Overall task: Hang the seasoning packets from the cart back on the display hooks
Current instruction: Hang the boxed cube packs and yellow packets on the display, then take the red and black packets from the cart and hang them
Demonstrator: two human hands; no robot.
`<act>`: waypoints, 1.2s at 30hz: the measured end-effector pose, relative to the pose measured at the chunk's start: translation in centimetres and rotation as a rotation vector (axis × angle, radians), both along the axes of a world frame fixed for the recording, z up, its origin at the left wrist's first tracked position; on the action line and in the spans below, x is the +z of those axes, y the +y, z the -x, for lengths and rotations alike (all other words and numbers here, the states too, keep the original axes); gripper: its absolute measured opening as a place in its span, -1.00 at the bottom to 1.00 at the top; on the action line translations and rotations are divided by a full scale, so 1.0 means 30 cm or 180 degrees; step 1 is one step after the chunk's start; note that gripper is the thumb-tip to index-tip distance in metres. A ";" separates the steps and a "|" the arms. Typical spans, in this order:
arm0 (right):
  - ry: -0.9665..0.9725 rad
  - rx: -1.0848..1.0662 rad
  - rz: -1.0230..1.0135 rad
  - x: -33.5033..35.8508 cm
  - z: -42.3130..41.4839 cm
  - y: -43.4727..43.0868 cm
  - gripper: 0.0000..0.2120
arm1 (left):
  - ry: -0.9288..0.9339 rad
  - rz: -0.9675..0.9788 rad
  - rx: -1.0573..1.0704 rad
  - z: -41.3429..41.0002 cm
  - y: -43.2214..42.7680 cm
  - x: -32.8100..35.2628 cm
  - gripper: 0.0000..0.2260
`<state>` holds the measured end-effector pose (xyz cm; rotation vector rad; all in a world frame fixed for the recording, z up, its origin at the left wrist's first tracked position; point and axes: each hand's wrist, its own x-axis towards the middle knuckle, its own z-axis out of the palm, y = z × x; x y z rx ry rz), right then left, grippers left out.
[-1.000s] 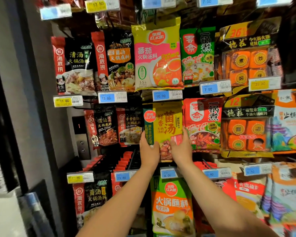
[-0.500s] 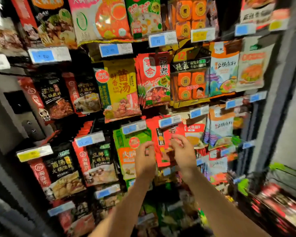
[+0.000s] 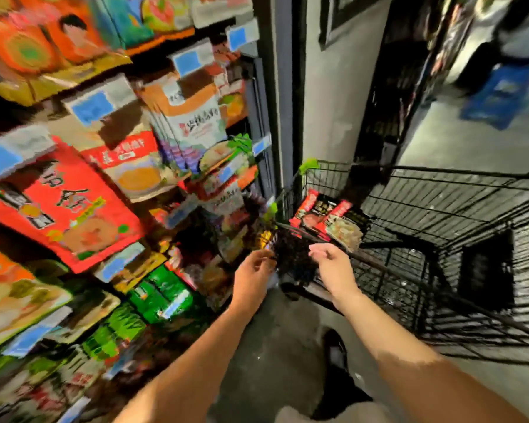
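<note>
Both hands hold nothing — the left hand (image 3: 252, 274) and right hand (image 3: 333, 264) hang with fingers loosely curled, just short of the black wire cart (image 3: 440, 215). Two red-and-black seasoning packets (image 3: 327, 221) lie in the cart's near corner, beside the display rack (image 3: 104, 166) — its hanging packets are blurred.

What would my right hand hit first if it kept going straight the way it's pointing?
Probably the cart's near rim, then the seasoning packets lying just beyond it. The right hand points up toward them, empty; blur leaves depth uncertain.
</note>
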<state>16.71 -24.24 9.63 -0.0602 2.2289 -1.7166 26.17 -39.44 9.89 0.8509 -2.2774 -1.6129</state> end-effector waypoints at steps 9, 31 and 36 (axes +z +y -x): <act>-0.1029 -0.0575 -0.0064 -0.237 0.555 0.256 -0.84 | -0.0547 -0.0372 -0.0688 0.671 0.200 -0.226 -0.78; -0.1998 -0.1337 -0.0207 -0.942 1.271 0.097 -0.83 | -0.1199 -0.0708 -0.0536 1.497 0.226 -0.892 -0.77; -0.2178 -0.1756 -0.0174 -1.005 1.261 0.096 -0.86 | -0.1577 -0.0466 -0.0520 1.508 0.203 -0.965 -0.80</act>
